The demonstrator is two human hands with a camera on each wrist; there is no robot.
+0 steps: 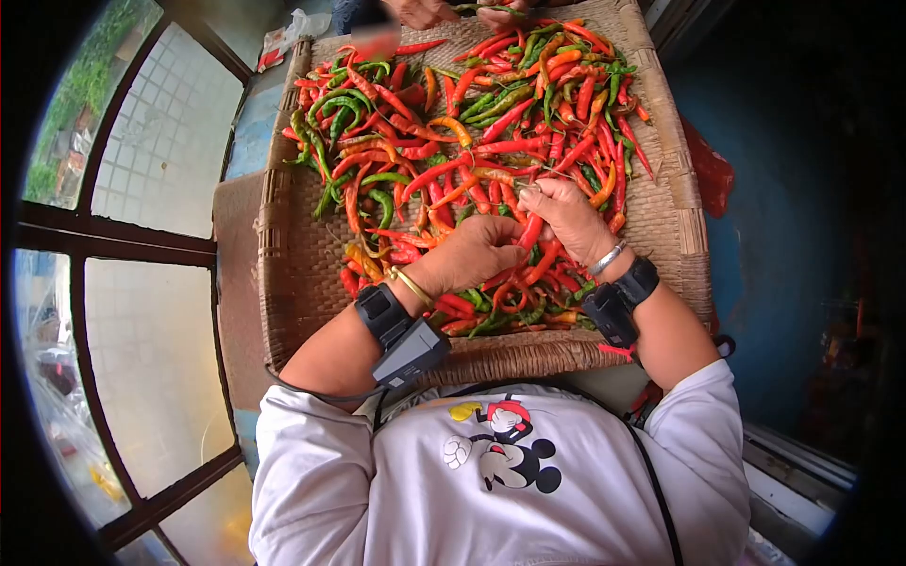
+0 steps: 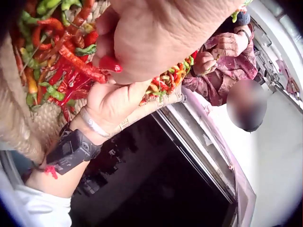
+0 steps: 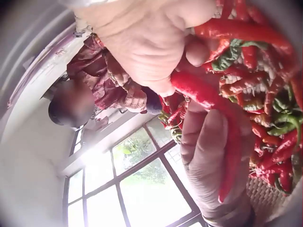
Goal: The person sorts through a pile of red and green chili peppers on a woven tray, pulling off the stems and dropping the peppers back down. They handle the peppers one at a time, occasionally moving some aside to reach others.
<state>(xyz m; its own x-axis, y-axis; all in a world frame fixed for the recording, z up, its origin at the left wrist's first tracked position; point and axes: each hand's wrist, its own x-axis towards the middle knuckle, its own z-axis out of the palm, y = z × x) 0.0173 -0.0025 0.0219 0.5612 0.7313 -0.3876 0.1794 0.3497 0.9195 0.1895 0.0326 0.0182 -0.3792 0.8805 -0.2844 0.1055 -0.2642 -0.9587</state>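
Note:
A long red chili pepper (image 1: 532,232) is held between both hands, over a broad woven tray (image 1: 698,255). The left hand (image 1: 472,255) pinches its body between thumb and fingers; in the right wrist view the thumb lies along the red chili pepper (image 3: 229,146), its tapered tip hanging below. The right hand (image 1: 574,222) has its fingers curled at the thicker stem end, which they partly hide. Red, orange and green chili peppers (image 1: 406,141) lie heaped about the tray, several right under the hands.
Across the tray, another person's hands (image 1: 420,11) are at its far edge. A paned window (image 1: 151,340) stands to the left. A plastic bag (image 1: 293,38) lies beyond the far left corner. The tray's near rim (image 1: 510,358) runs just before the wearer's shirt.

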